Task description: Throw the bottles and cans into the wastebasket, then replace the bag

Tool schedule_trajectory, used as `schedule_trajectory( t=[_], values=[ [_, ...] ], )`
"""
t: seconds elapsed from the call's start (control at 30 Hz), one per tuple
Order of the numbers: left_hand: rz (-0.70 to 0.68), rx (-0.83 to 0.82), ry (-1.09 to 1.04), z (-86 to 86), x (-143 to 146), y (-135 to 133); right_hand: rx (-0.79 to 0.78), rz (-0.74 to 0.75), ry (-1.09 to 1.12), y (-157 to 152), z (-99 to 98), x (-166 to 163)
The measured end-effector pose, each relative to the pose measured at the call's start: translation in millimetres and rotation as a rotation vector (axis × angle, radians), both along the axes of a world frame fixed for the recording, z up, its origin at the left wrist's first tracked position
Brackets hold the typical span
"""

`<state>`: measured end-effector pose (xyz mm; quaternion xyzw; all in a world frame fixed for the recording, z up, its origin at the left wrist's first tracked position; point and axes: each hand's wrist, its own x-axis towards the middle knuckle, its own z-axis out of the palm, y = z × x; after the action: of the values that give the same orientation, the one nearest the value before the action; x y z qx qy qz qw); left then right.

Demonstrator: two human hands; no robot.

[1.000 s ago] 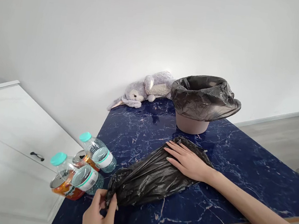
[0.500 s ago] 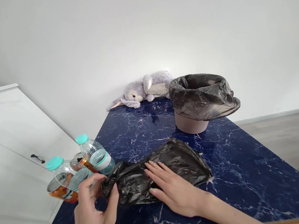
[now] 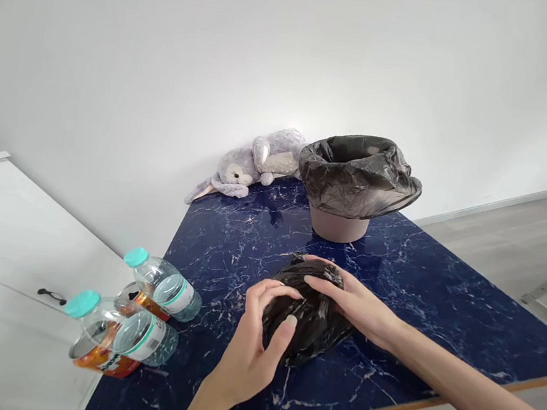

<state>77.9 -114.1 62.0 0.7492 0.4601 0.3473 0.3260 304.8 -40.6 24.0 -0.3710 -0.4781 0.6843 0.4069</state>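
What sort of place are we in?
Probably a room in a home: a plush toy lies at the back of a blue marbled table, beside a lined bin, and a white cabinet stands to the left.

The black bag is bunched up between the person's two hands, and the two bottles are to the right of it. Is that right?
Not quite: the head view shows the two bottles to the left of the bag, not the right. The bag is indeed bunched between the left hand and right hand.
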Motion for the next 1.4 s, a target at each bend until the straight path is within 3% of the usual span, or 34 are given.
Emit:
schedule_trajectory(
  t=[0.13, 0.23, 0.33, 0.4, 0.47, 0.63, 0.73, 0.87, 1.0, 1.13, 1.27, 1.4],
  values=[
    [-0.013, 0.104, 0.37, -12.0, -10.9, 5.4, 0.274, -0.227, -0.344, 8.3, -16.2, 4.5],
    [-0.045, 0.156, 0.617, -30.0, -16.3, 8.0, 0.684, -0.396, -0.579, 1.9, -13.0, 1.9],
    [-0.074, 0.236, 0.72, -47.6, -16.7, 9.9, 1.117, -0.315, -0.737, -12.6, -7.9, -10.3],
    [-0.111, 0.265, 0.756, -52.7, -15.4, 11.2, 1.235, -0.169, -0.83, -19.0, -13.9, -21.3],
    [-0.131, 0.276, 0.778, -52.5, -14.8, 12.3, 1.224, -0.099, -0.933, -19.4, -29.6, -30.2],
    [-0.13, 0.275, 0.772, -49.2, -17.9, 11.8, 1.11, -0.123, -1.085, -6.0, -77.2, -31.3],
    [-0.115, 0.305, 0.732, -52.3, -22.3, 9.5, 1.087, -0.116, -1.107, -3.6, -86.6, -24.9],
    [0.04, 0.393, 0.607, -56.2, -33.5, 5.2, 1.059, -0.128, -1.117, -18.4, -67.9, -23.7],
    [0.256, 0.466, 0.47, -57.1, -42.8, -0.7, 1.213, -0.082, -1.025, -51.6, -34.7, -36.0],
    [0.283, 0.52, 0.456, -57.8, -39.9, -5.6, 1.307, -0.065, -0.979, -72.2, -27.6, -54.8],
    [0.271, 0.57, 0.45, -56.9, -35.3, -8.3, 1.194, -0.175, -0.922, -69.8, -39.4, -64.2],
    [0.256, 0.657, 0.422, -53.9, -34.6, -11.7, 0.859, -0.198, -0.58, -70.8, -32.6, -58.2]
  ],
)
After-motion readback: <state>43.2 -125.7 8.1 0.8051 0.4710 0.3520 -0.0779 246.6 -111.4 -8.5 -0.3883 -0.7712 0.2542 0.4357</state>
